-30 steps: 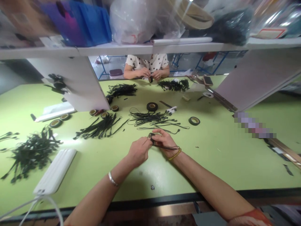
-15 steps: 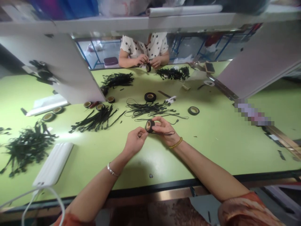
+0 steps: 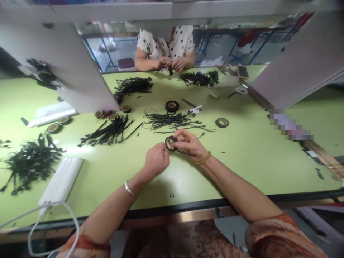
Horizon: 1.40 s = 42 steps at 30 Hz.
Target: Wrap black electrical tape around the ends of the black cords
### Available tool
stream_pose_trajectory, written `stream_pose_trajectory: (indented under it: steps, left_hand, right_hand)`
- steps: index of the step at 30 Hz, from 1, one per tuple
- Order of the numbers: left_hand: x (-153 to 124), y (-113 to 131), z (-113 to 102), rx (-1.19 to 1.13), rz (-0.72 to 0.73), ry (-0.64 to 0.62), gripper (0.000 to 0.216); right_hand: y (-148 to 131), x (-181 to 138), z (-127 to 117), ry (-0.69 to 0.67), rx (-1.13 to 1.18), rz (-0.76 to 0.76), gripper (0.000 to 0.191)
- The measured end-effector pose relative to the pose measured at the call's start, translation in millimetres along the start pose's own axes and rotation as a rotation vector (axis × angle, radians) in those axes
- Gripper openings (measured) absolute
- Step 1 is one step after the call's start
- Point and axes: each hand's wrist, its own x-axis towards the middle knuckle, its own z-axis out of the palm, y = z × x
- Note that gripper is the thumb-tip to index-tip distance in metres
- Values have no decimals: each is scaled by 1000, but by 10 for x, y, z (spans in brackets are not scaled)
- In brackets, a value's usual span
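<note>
Over the green table, my right hand (image 3: 190,144) grips a roll of black tape (image 3: 169,143) between thumb and fingers, its tan core facing me. A thin black cord (image 3: 184,153) runs beneath these fingers. My left hand (image 3: 157,157) is closed and bent inward against the roll's left side; whatever it pinches is hidden by its own fingers. Just beyond both hands lies a loose bundle of black looped cords (image 3: 172,121). Behind that bundle rests another black tape roll (image 3: 172,106), and a further tape roll (image 3: 222,122) lies to the right.
Bunched black cords (image 3: 110,130) and a larger cord pile (image 3: 29,163) lie left, near a white power strip (image 3: 61,181) with its cable. A co-worker's hands (image 3: 172,63) work across the table. Upright panels (image 3: 88,71) and an overhead shelf (image 3: 172,10) frame the space.
My left hand has turned over into a tighter fist beside the roll. The tape roll has tilted slightly in my right hand. The camera view has tipped downward a little.
</note>
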Motion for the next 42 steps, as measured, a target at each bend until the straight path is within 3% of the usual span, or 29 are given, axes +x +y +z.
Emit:
stream_pose_trajectory:
  steps: [3,9,11,13,17,20,22,27,31,37,42]
  left_hand:
    - [49,-39,-24,-204,-105,-17,10]
    - [128,-76,-129,-1012,-410,-114,10]
    - [130,-67,-183,-1178,-407,-136,13]
    - [126,-62,-226,-1193,-367,-114,17]
    - [124,-82,-254,-928,-189,-17,17]
    - [114,-109,-264,-703,-7,10,17]
    - [95,-122,-280,-570,80,-11,17]
    - [42,-131,-300,-209,253,-110,13]
    - [36,-116,-289,73,291,-66,18]
    - [74,-159,-315,390,630,146,19]
    - [97,-221,-277,443,721,110,23]
  right_hand:
    - [-57,-29,15,-90,-268,-140,30]
    - [-179,-111,97,-153,-820,-433,21]
    - [-207,-133,119,-180,-918,-496,17]
    - [-219,-143,130,-208,-996,-539,15]
    - [-206,-119,113,-212,-972,-547,16]
    - [-223,-91,75,-15,-905,-449,17]
    - [-263,-87,47,39,-918,-331,22]
    - [-339,-111,12,-204,-773,-1,18]
    - [-261,-101,-10,-197,-472,135,22]
    - [-104,-29,-106,-218,-55,246,35]
    - [-64,-9,-137,-207,87,294,38]
